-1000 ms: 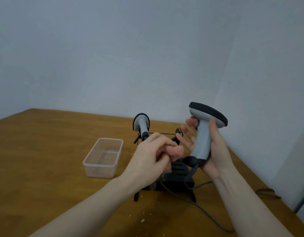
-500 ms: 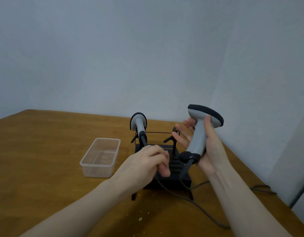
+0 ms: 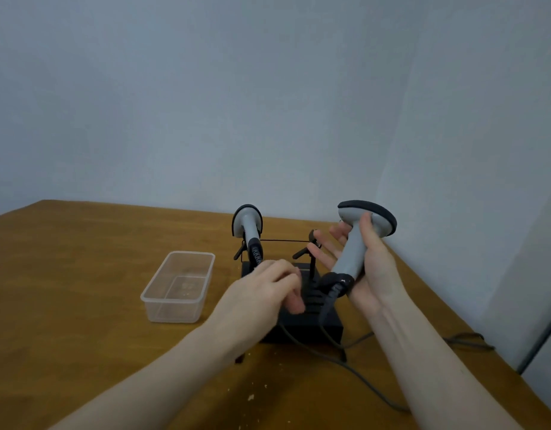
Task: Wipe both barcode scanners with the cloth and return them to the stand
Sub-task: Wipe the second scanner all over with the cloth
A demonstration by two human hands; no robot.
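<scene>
Since the frame one second earlier, the left hand (image 3: 265, 293) has dropped from beside the held scanner to just above the black slotted stand (image 3: 308, 318), and the pink cloth seen in it then is no longer visible. The right hand (image 3: 370, 268) has lowered slightly with the grey barcode scanner with a black-rimmed head (image 3: 355, 243), which is now tilted, head up and to the right.

Surroundings: a clear rectangular plastic container (image 3: 178, 287) stands on the brown wooden table (image 3: 66, 274), left of the stand and apart from it. A second grey and black barcode scanner (image 3: 248, 231) sits upright in the stand's left cradle; the right cradle's black prongs (image 3: 308, 249) lie partly behind the right hand's fingers (image 3: 322, 256). Dark cables (image 3: 355, 367) run from the stand area across the table towards the near right. Pale crumbs (image 3: 251, 397) dot the table's near part.

Hand pose: the left hand is palm down, fingers loosely curled, hiding the stand's left front; whether it holds anything cannot be told. The right hand cradles the scanner's handle in its palm, thumb pressed against the neck, fingers extended.
</scene>
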